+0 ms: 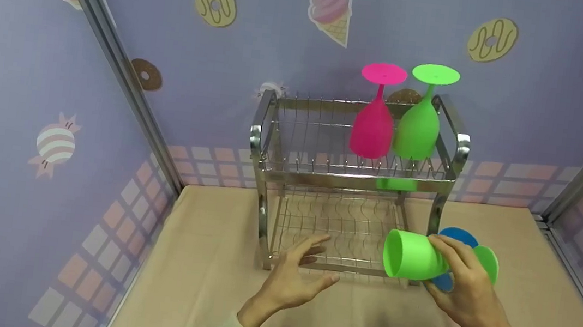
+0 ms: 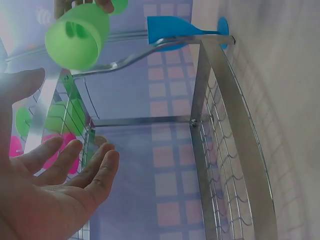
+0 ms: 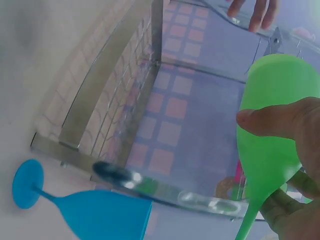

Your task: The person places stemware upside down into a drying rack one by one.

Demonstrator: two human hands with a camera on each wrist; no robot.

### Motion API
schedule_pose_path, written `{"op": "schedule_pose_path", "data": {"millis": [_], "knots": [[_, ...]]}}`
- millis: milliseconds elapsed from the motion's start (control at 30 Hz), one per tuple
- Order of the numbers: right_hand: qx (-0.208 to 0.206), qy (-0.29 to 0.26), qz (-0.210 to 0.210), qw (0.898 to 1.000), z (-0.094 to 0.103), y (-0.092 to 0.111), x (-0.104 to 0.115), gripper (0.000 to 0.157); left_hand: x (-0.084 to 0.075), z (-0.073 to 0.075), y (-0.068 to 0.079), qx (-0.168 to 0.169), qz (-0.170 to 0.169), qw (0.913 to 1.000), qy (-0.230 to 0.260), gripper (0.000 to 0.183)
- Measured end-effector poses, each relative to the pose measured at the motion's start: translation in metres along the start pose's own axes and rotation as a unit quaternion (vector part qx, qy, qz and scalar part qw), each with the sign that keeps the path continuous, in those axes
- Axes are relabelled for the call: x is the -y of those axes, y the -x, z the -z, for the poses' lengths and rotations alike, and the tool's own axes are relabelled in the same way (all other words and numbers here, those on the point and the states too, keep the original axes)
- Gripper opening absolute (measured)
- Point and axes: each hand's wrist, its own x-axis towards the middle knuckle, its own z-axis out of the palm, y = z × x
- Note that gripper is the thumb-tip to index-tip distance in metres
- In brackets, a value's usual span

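Note:
My right hand (image 1: 466,290) grips a green wine glass (image 1: 412,257) held on its side, its mouth facing left. In the right wrist view the thumb lies along the bowl and fingers are behind it. My left hand (image 1: 289,281) holds nothing; its fingers are spread, in front of the lower tier. A blue wine glass (image 3: 105,212) stands upright right of the metal dish rack (image 1: 355,183), partly hidden by the right hand in the head view. On the upper tier, a pink wine glass (image 1: 372,131) and another green wine glass (image 1: 417,131) stand upside down, side by side.
The rack's lower wire tier (image 1: 339,224) sits on a table with a beige cloth (image 1: 203,263). Its metal side frames rise between the hands and the wall. Purple patterned walls (image 1: 261,45) enclose the back and sides, with metal posts (image 1: 126,68) at the corners.

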Motion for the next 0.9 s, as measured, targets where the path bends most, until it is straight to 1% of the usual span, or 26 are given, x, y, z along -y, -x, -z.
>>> {"op": "schedule_pose_path", "data": {"millis": [133,333,433,633,767,900], "knots": [[0.014,0.001,0.004,1.000,-0.008,-0.006,0.011,0.102,-0.008,-0.007,-0.007,0.001,-0.008,0.9999,0.011,0.071],[0.018,0.014,0.029,0.999,-0.018,-0.011,0.025,0.104,-0.015,-0.017,-0.015,0.007,-0.017,0.9996,0.020,0.074],[0.020,0.021,0.040,0.999,-0.021,-0.012,0.031,0.107,-0.017,-0.020,-0.018,0.013,-0.021,0.9993,0.026,0.076],[0.022,0.019,0.060,0.998,-0.026,-0.013,0.040,0.104,-0.019,-0.027,-0.020,0.032,-0.031,0.9983,0.038,0.078],[0.024,0.023,0.057,0.998,-0.027,-0.013,0.044,0.104,-0.018,-0.029,-0.021,0.031,-0.036,0.9971,0.059,0.076],[0.028,0.019,0.050,0.998,-0.028,-0.010,0.047,0.104,-0.017,-0.029,-0.020,0.029,-0.029,0.9955,0.086,0.072]]}}
